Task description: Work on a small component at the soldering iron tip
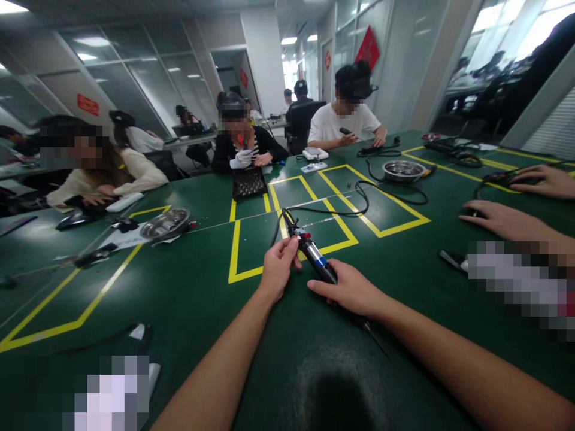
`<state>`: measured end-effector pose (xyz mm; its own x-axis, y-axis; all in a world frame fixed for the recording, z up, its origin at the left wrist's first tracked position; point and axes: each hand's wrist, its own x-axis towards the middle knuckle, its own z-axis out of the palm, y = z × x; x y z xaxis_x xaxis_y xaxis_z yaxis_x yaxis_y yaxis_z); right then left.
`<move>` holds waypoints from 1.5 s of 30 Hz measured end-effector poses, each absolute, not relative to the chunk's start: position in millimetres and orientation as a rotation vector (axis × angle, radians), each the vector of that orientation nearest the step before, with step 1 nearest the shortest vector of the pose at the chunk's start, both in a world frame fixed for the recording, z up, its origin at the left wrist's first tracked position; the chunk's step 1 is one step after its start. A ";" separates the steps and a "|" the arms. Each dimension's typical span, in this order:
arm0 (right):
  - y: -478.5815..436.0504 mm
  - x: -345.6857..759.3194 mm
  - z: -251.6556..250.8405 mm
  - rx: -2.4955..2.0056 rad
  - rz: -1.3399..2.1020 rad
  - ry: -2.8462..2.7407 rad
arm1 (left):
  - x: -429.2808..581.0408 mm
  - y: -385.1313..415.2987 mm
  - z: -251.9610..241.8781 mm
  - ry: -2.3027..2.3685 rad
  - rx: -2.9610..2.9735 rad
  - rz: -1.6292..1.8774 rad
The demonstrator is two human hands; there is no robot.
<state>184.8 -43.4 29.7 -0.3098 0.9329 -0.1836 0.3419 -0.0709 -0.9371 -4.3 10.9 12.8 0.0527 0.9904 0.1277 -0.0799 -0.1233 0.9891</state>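
An electric screwdriver [318, 258] with a black body, a silver section and a blue band lies slanted in front of me, low over the green table or resting on it; I cannot tell which. Its thin bit points toward me and to the right, past my right wrist. My left hand [279, 266] pinches its far end, beside a small red part and the cord. Around the lower body curls my right hand [353, 287], thumb stretched along the near side. The black cord [354, 209] loops away across the table from the far end.
Yellow tape outlines [245, 276] mark the green table [193, 335]. Metal bowls stand left [165, 224] and right [404, 170]; a black tray [248, 183] sits farther back. Another person's hands [507, 221] rest at the right. Several people sit around the table.
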 end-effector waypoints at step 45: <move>-26.3 192.6 17.2 -1.042 1.630 -1.302 | -13.7 3.3 3.7 1.364 1.865 1.360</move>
<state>192.6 -26.3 17.2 -0.3528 0.9275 -0.1234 -0.0846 -0.1630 -0.9830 -13.7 3.3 3.7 0.0212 0.8964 0.4427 0.4455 -0.4049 0.7985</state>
